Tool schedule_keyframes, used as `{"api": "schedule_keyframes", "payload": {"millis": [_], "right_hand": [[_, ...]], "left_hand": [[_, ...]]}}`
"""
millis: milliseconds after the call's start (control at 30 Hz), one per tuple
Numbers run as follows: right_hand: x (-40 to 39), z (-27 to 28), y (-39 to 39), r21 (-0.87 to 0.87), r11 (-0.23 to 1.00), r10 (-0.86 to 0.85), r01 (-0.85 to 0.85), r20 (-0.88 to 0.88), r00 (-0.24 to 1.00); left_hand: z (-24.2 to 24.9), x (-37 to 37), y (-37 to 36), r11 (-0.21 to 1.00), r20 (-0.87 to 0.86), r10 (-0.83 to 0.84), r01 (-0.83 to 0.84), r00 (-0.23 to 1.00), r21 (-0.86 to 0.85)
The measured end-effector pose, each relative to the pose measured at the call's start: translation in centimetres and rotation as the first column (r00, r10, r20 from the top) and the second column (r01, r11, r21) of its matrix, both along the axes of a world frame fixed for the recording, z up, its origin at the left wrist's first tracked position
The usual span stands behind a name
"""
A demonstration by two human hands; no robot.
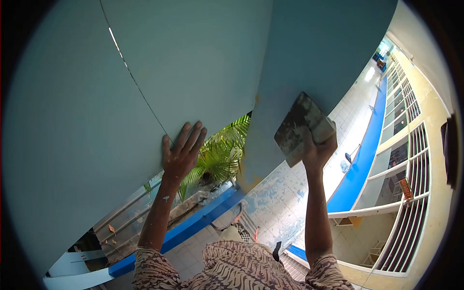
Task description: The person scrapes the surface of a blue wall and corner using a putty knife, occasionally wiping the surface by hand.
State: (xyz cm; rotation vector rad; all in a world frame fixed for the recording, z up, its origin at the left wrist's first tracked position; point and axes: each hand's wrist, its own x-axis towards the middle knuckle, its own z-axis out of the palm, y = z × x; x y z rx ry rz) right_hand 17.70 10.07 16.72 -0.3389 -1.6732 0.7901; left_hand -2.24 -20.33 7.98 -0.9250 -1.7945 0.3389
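My left hand (181,151) lies with spread fingers against the lower edge of a pale blue-green panel (193,63), holding nothing. A thin dark line with a bright gap runs down the panel to my fingertips. My right hand (319,149) grips a worn rectangular block (302,126), its face stained dark and whitish. The block is close to the blue-green column (309,53) on the right; whether it touches the surface cannot be told. Brownish bare patches show on the column's lower left edge.
Green palm leaves (217,157) show below the panel, behind a blue ledge (203,212). A tiled floor (275,193) with pale blue flakes stretches right beside a blue strip (360,169) and barred windows (419,183). A chair-like frame stands below me.
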Motion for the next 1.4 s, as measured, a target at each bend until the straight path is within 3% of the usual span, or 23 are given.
{"api": "schedule_keyframes", "payload": {"millis": [67,100,167,200,233,300,333,400,433,500,567,633,700,767,833,867,933,1000,1033,1067,1133,1233,1400], "right_hand": [[0.4,0.7,-0.8,-0.095,0.995,-0.021,0.018,-0.027,0.999],[0.3,1.0,-1.1,-0.195,0.980,-0.040,0.031,-0.040,0.998],[0.1,0.8,-0.8,-0.150,0.984,-0.097,0.095,-0.010,0.995],[0.0,0.8,-0.7,-0.108,0.983,-0.151,0.152,0.018,0.988],[-0.2,0.6,-0.8,-0.103,0.983,-0.149,0.151,0.020,0.989],[-0.4,0.5,-1.0,-0.069,0.978,-0.193,0.198,0.072,0.978],[-0.7,0.6,-1.0,-0.056,0.978,-0.200,0.202,0.036,0.979],[-1.4,0.4,-0.6,0.000,0.974,-0.226,0.227,0.063,0.972],[-1.7,0.2,-0.4,0.052,0.966,-0.259,0.255,0.085,0.962],[-2.6,-0.3,0.0,0.097,0.951,-0.301,0.294,0.066,0.952],[-3.3,-1.2,0.3,0.125,0.929,-0.356,0.349,0.031,0.934],[-3.4,-1.2,0.0,0.136,0.925,-0.363,0.354,0.043,0.931],[-3.5,-1.5,-0.1,0.145,0.919,-0.377,0.366,0.058,0.924],[-3.7,-1.6,-0.1,0.144,0.923,-0.361,0.356,0.011,0.932],[-3.9,-1.7,-0.2,0.145,0.915,-0.381,0.376,0.009,0.924],[-4.1,-1.7,-0.2,0.143,0.906,-0.402,0.398,-0.002,0.916],[-3.7,-2.9,-0.1,0.122,0.895,-0.434,0.428,0.027,0.900],[-5.0,-2.4,0.0,0.118,0.889,-0.445,0.443,-0.013,0.896],[-4.9,-2.7,0.0,0.140,0.891,-0.429,0.432,-0.050,0.902],[-4.8,-2.6,0.0,0.204,0.883,-0.418,0.424,-0.071,0.906],[-4.3,-1.9,-0.6,0.156,0.907,-0.382,0.391,-0.084,0.920],[-3.9,-2.1,-1.4,0.004,0.932,-0.363,0.363,-0.020,0.932],[-3.3,-1.1,-2.0,0.051,0.944,-0.327,0.327,-0.016,0.945]], "left_hand": [[1.0,1.5,0.4,0.975,0.348,-0.200,0.150,0.916,0.164],[1.7,1.9,0.8,0.974,0.344,-0.206,0.156,0.916,0.166],[3.3,3.3,1.8,0.836,0.553,-0.548,0.383,0.627,0.394],[4.2,3.6,2.7,0.794,0.569,-0.606,0.464,0.556,0.393],[4.8,4.1,3.7,0.793,0.568,-0.608,0.462,0.556,0.397],[6.1,5.6,6.4,0.763,0.772,-0.623,0.313,0.123,0.565],[7.0,6.0,7.8,0.762,0.770,-0.626,0.309,0.127,0.569],[8.6,5.5,10.2,0.785,0.865,-0.495,0.383,-0.085,0.487],[9.2,4.9,11.0,0.784,0.861,-0.502,0.377,-0.082,0.493],[10.6,3.2,12.4,0.759,0.692,-0.561,0.617,0.455,0.209],[15.0,0.6,12.3,0.765,0.457,-0.589,0.642,0.667,0.050],[21.1,-0.5,10.5,0.743,0.318,-0.657,0.660,0.684,0.115],[27.4,-1.2,8.2,0.796,0.130,-0.605,0.596,0.785,0.103],[34.4,-1.1,6.3,0.836,-0.196,-0.529,0.547,0.826,0.049],[38.5,-1.8,4.8,0.924,-0.216,-0.313,0.349,0.925,0.155],[39.7,-2.7,4.5,0.926,-0.224,-0.306,0.344,0.925,0.153],[42.6,-3.9,4.1,0.833,-0.227,-0.518,0.547,0.825,0.084],[42.3,-2.2,4.0,0.913,-0.200,-0.395,0.406,0.897,0.018],[41.7,-2.4,4.4,0.943,-0.017,-0.311,0.310,0.950,0.121],[41.8,-2.5,4.4,0.925,-0.318,-0.371,0.377,0.872,-0.046],[40.8,-1.7,5.1,0.970,-0.202,-0.245,0.238,0.948,-0.058],[41.1,-0.9,5.2,0.982,-0.231,-0.190,0.181,0.954,-0.060],[41.8,-0.4,6.2,0.985,-0.220,-0.172,0.168,0.960,-0.037]]}}
